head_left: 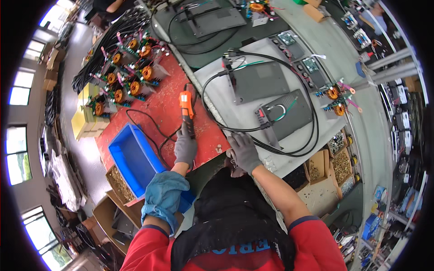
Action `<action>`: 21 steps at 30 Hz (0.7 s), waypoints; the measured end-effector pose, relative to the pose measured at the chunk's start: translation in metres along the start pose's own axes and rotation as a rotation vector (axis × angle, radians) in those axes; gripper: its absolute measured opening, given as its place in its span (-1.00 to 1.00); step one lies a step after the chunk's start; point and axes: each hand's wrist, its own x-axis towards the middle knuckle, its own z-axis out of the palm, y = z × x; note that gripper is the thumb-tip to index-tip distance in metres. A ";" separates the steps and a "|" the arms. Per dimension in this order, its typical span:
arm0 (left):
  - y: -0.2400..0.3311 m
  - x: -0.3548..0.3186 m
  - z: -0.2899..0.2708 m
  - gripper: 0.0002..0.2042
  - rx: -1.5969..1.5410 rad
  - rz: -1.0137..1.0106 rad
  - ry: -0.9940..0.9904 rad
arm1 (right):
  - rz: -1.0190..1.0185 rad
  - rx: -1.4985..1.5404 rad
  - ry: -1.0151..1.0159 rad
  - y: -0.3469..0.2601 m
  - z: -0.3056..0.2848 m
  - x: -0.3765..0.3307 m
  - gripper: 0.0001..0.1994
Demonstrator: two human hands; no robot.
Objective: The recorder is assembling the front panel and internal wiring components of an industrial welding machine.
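My left hand (pixel 186 148), in a grey glove, is closed round the lower end of an orange and black power tool (pixel 186 105) over the red tabletop. My right hand (pixel 244 152), also gloved, lies with its fingers stretched out at the near edge of the light grey board, by a black cable (pixel 289 153). The cable loops round two dark grey flat housings (pixel 261 82) on that board. The nearer housing (pixel 289 116) has a red switch, a cable end and a green wire. Brownish material (pixel 236 169) shows below my right hand; its kind is unclear.
A blue bin (pixel 134 158) stands on the red table (pixel 156 113), left of my hand. Several circuit assemblies with copper coils (pixel 134 87) crowd its far part, beside yellow blocks (pixel 86 118). Boxes of small screws (pixel 341 165) sit at the right. Another housing (pixel 212 20) lies farther away.
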 end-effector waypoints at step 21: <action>0.170 -0.210 0.079 -0.53 0.157 0.965 -0.255 | 0.099 -0.029 0.071 0.063 -0.004 -0.304 -0.55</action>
